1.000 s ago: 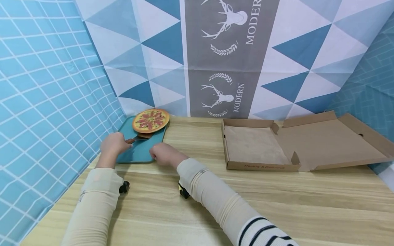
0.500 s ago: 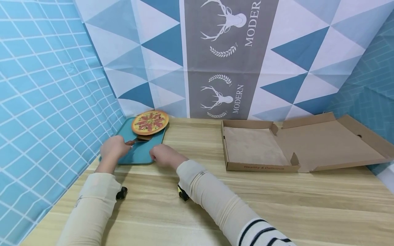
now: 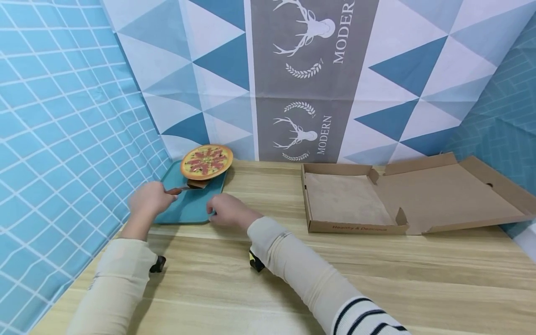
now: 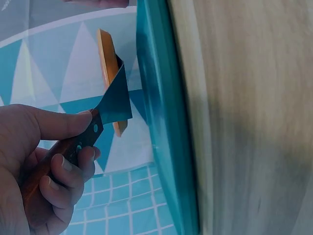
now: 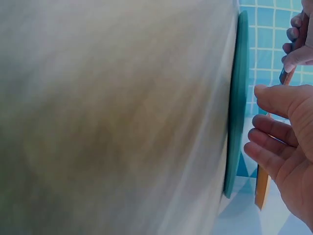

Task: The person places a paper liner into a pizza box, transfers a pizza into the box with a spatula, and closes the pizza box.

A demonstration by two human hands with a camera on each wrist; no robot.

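My left hand grips the wooden handle of a pizza server, its thumb along the top and its fingers curled beneath. On the metal blade rests a round pizza with red and green topping. The left wrist view shows the pizza edge-on, raised clear of the teal tray. At the tray's front right corner is my right hand. Its thumb and fingers are loosely bent and apart, with nothing between them in the right wrist view.
An open cardboard pizza box, lined with brown paper, lies on the wooden table to the right. Its lid is folded out rightward. A blue tiled sheet borders the left side, and a patterned sheet stands behind.
The pizza on the server has risen a little and shifted slightly right. My right hand has moved slightly right at the tray's corner, its fingers loosening. The box has not moved.
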